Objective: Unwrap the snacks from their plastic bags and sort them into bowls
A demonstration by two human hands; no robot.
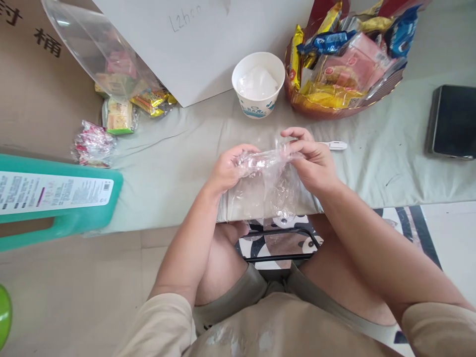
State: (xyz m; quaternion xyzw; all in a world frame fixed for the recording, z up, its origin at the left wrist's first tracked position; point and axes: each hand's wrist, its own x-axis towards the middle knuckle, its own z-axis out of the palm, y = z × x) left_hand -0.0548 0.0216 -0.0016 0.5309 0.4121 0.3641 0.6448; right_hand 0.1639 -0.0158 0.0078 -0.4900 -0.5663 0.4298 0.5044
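A clear plastic bag [266, 186] hangs crumpled between my two hands at the front edge of the cloth-covered table. My left hand [227, 168] grips its gathered top on the left side. On the other side, my right hand [310, 158] pinches the plastic between thumb and fingers, with one finger raised. Just beyond my hands stands a white paper cup [256, 106] with blue print, upright, holding something white and translucent. A small white stick-shaped object [336, 146] lies partly hidden behind my right hand.
A brown basket [316, 110] of wrapped snacks stands at the back right, and a dark phone-like device [453, 121] lies at far right. Packaged snacks [119, 116], a crumpled wrapper [93, 144] and a green-teal container [111, 198] are on the left. A white box [178, 54] stands behind.
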